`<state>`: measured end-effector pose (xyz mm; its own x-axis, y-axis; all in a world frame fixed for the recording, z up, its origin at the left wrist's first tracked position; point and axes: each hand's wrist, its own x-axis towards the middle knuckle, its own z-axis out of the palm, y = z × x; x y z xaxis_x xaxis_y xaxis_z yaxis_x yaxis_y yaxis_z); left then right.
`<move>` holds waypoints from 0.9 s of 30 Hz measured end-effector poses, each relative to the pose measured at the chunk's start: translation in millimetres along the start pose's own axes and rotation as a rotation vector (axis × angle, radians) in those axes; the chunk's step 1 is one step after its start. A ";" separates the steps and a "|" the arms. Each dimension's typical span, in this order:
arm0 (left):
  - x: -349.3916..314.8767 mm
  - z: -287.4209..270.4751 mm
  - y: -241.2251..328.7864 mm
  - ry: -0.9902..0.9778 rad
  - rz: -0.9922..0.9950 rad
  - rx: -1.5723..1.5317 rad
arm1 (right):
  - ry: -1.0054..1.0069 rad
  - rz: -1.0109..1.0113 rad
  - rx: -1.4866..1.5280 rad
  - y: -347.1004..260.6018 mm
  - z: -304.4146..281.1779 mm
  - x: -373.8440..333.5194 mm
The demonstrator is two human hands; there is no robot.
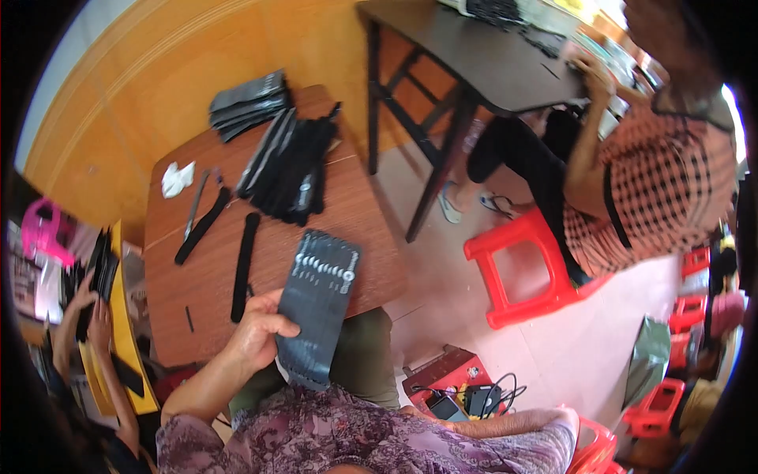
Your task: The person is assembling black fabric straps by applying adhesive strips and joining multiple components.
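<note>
My left hand [257, 333] pinches a flat black plastic bag [317, 296] with white print by its left edge, thumb on top. The bag tilts over my lap at the near edge of the wooden table [355, 253]. My right forearm [505, 426] lies across the lower right; the right hand is mostly hidden by my patterned shirt, so its fingers do not show. Beyond the bag lie a black strap [245, 265], another black strap [202, 227] and a slim metal tool [196, 204]. A bundle of black straps [292, 170] sits behind them.
Similar bags [249, 103] are stacked at the table's far edge, near a crumpled white tissue [178, 180]. A co-worker [647, 174] sits on a red stool [513, 265] at a dark table [466, 55]. A red box [446, 379] with cables stands at my right. Another person's hands [95, 312] work at far left.
</note>
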<state>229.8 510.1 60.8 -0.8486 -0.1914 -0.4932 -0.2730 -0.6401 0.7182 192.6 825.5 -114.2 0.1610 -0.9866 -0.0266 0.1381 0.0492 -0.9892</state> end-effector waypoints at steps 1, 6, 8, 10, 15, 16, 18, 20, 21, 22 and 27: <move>-2.5 -3.7 -0.9 0.036 0.021 -0.024 | -0.021 0.009 0.016 -2.5 -2.6 -0.4; -7.1 -19.3 -9.8 0.049 0.056 -0.030 | -0.034 0.050 0.081 -12.3 -17.3 -3.9; -7.1 -21.1 -9.1 0.050 0.059 -0.031 | -0.002 0.063 0.108 -14.4 -20.8 -6.6; -6.7 -25.0 -8.6 0.031 0.055 -0.058 | 0.061 0.079 0.149 -14.9 -12.1 -11.0; 0.3 -37.6 7.4 0.009 0.036 0.021 | 0.257 0.121 0.265 -31.5 -2.9 -12.6; 6.8 -39.7 10.0 0.022 0.001 0.124 | 0.309 0.124 0.290 -51.6 17.1 -6.2; 19.7 -36.7 18.0 0.000 -0.067 0.238 | 0.070 0.276 0.101 -82.7 -13.6 1.8; 25.9 -34.9 25.3 0.009 -0.057 0.301 | -0.139 0.531 -0.002 -116.6 -79.9 28.5; 31.4 -36.0 26.3 0.014 -0.059 0.366 | 0.033 0.147 -0.357 -129.4 -114.8 47.2; 34.8 -36.9 26.3 0.018 -0.081 0.385 | 0.238 0.142 -0.012 -142.0 -142.9 74.7; 54.5 -15.1 42.2 0.025 0.037 0.622 | 0.980 -0.084 -0.319 -146.6 -242.5 219.9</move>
<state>178.9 461.5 56.8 -0.8538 -0.2279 -0.4681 -0.4625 -0.0808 0.8829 -29.3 563.6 -9.9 -0.7233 -0.6859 0.0802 -0.1768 0.0717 -0.9816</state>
